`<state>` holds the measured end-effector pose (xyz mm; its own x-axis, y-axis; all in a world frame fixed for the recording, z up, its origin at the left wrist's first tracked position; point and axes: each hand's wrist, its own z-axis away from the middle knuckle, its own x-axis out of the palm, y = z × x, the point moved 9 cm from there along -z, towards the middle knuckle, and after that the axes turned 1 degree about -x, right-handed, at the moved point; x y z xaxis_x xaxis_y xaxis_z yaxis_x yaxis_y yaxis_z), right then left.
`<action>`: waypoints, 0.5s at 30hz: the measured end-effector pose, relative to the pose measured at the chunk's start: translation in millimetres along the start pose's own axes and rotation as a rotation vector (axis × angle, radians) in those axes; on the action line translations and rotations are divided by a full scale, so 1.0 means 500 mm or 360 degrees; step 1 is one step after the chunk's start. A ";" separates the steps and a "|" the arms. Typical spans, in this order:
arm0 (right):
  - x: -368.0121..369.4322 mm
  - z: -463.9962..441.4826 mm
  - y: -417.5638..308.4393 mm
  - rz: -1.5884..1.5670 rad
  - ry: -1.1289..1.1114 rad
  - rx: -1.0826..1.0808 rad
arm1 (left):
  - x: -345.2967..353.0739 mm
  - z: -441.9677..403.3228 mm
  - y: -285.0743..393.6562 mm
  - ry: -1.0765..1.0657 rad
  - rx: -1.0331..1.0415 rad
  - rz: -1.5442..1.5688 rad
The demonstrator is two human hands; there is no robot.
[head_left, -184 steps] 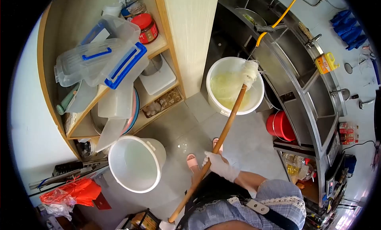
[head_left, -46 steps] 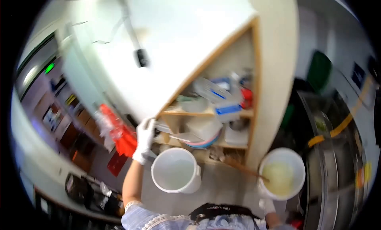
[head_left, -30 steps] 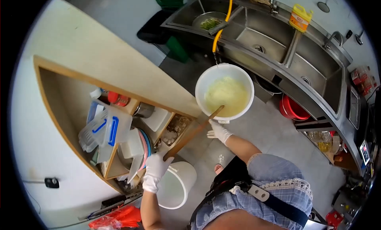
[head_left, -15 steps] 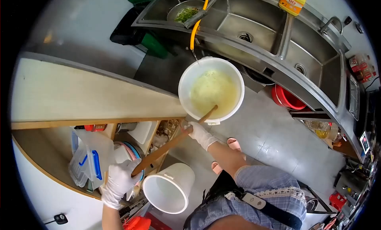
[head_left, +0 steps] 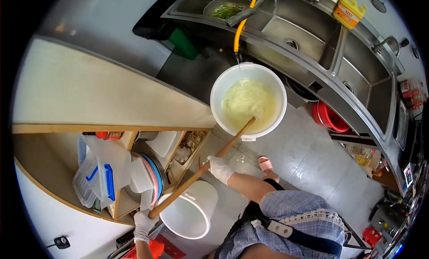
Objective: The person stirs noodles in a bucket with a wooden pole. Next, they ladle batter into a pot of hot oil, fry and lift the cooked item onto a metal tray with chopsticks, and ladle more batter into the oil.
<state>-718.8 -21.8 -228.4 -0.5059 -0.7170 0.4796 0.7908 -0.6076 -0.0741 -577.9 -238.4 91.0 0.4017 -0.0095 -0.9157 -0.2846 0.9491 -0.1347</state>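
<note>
A long wooden pole (head_left: 201,170) slants across the view, its far end dipping into cloudy yellowish liquid in a white bucket (head_left: 216,89). My gloved left hand (head_left: 144,224) is closed round the pole's near end, by the shelf. Higher up the pole, my gloved right hand (head_left: 219,169) grips it. Pale matter shows in the liquid where the pole enters. From a yellow hose (head_left: 239,35), a thin stream of water runs into the bucket. A second white bucket (head_left: 210,201) stands tilted in view below the pole, between the hands.
A steel sink unit (head_left: 308,58) curves along the upper right, with a yellow jug (head_left: 349,12) on it. Beneath sits a red bucket (head_left: 330,116). To the left is a wooden shelf (head_left: 80,129) with plastic containers (head_left: 96,176). Grey floor tiles (head_left: 308,158) lie at right.
Over the last second, my right hand has closed on the pole. My left hand has moved down and left with the pole's near end. The view has swung from the shelf toward the sinks.
</note>
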 end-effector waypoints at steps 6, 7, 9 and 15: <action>-0.146 -0.031 0.114 0.0495 0.0109 0.0011 | 0.309 0.221 -0.033 -0.0428 -0.0546 0.0476; -0.175 -0.054 0.127 0.0662 0.0116 -0.0035 | 0.362 0.257 -0.024 -0.0511 -0.0668 0.0589; -0.209 -0.056 0.137 0.0646 0.0067 -0.0070 | 0.446 0.297 0.011 -0.0643 -0.0711 0.0470; -0.237 -0.017 0.111 0.0594 0.0171 0.0108 | 0.707 0.412 0.063 -0.0881 -0.0961 0.0612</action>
<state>-617.9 26.7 -296.6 -0.2095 -0.9183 0.3358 0.9463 -0.2768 -0.1668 -265.6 -147.3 -159.1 0.5014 0.5752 -0.6463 -0.8314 0.5273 -0.1756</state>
